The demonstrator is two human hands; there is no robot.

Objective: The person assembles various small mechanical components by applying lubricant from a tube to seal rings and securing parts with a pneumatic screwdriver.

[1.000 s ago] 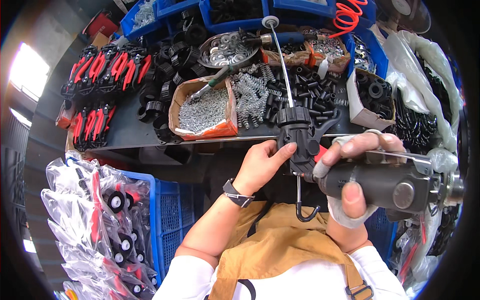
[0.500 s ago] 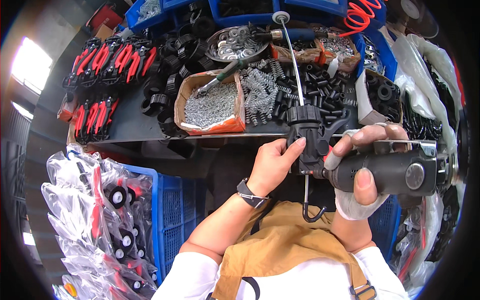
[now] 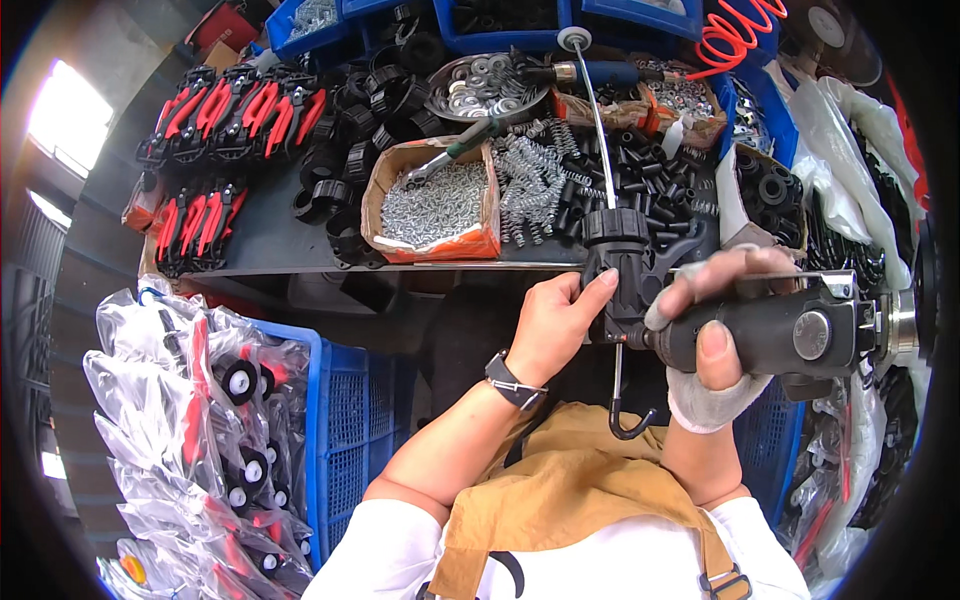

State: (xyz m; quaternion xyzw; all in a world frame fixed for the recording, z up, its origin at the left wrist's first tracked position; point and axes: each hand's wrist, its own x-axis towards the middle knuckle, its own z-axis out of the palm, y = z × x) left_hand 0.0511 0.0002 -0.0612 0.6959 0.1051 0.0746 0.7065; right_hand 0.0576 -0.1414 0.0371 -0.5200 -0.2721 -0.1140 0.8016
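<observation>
A black plastic caulking gun body with a long metal rod stands upright in front of me, over the near edge of the bench. The rod ends in a pale round plate at the far end and a black hook near my lap. My left hand is closed round the body's left side, its thumb on top. From the right, my right hand, in a white fingerless glove, grips a black power screwdriver. The driver's tip meets the body's lower right side, where a screw, if any, is too small to make out.
Behind lie a cardboard box of screws, loose springs, black tubes and a bowl of washers. Red-and-black handle assemblies stand left. A blue crate with bagged parts is beside me. A red coiled hose hangs back right.
The view has shifted slightly, so the bench things sit a little to the right. My right fingers have moved a little on the screwdriver and blur. Both hands keep their grip.
</observation>
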